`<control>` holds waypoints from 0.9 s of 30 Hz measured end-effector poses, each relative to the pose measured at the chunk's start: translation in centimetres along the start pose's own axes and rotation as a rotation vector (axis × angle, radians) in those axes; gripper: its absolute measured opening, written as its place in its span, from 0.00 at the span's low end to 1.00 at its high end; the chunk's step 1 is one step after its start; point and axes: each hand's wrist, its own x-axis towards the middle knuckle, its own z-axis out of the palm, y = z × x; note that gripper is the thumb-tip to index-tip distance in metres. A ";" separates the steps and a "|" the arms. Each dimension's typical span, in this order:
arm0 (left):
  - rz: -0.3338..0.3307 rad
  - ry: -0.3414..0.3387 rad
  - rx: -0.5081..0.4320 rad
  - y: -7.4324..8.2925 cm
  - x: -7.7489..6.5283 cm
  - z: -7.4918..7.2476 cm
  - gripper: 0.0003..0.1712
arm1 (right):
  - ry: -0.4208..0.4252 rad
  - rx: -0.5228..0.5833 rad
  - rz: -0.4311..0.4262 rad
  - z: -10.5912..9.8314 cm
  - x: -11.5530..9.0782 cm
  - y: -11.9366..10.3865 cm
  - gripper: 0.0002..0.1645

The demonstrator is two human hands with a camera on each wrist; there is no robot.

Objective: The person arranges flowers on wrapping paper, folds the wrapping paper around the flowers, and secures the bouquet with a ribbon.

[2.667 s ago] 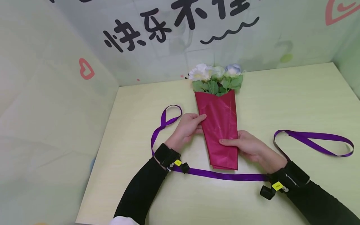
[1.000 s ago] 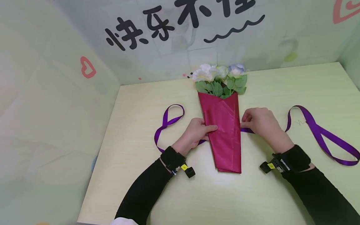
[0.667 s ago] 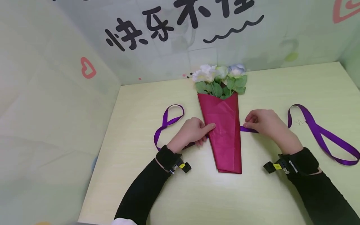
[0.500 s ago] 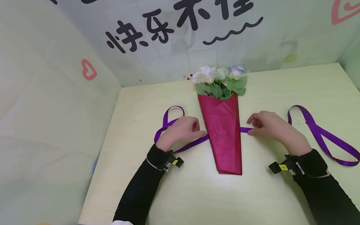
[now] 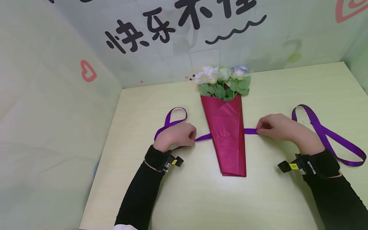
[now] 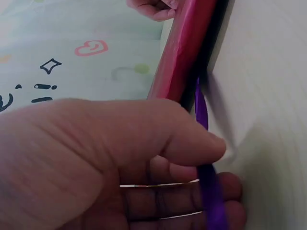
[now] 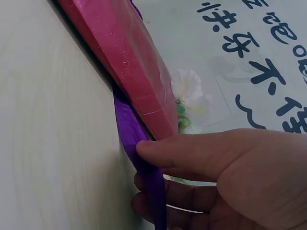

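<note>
While pinching purple ribbon (image 5: 250, 131) in left hand (image 5: 177, 135) and right hand (image 5: 283, 128), holds it out on either side of the red-wrapped bouquet (image 5: 226, 134) lying flat over it on the pale table (image 5: 201, 201).

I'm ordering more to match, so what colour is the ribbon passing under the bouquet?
The ribbon is purple, clearest in the head view.

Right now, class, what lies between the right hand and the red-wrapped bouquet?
A stretch of purple ribbon spans from the right hand to the red-wrapped bouquet; the head view shows it.
</note>
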 end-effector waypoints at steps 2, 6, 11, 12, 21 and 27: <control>0.002 0.041 -0.024 -0.5 -0.2 -0.5 0.08 | -0.005 0.014 0.003 -0.1 -0.1 0.0 0.03; -0.008 0.091 -0.063 -1.3 -0.4 -1.2 0.07 | -0.013 0.022 0.017 -0.4 -0.2 -0.1 0.06; -0.084 0.094 -0.114 -1.6 -0.9 -2.0 0.10 | -0.009 -0.011 0.027 -1.0 -0.8 0.1 0.09; -0.095 0.092 -0.117 -1.6 -1.1 -2.1 0.11 | -0.006 -0.018 0.025 -1.2 -0.9 0.2 0.09; 0.029 0.218 -0.218 -2.0 -2.4 -3.4 0.08 | 0.093 -0.033 0.046 -3.2 -2.6 0.2 0.13; 0.050 0.459 -0.342 -0.9 -3.3 -4.4 0.15 | 0.237 0.014 0.047 -4.0 -3.6 -0.3 0.13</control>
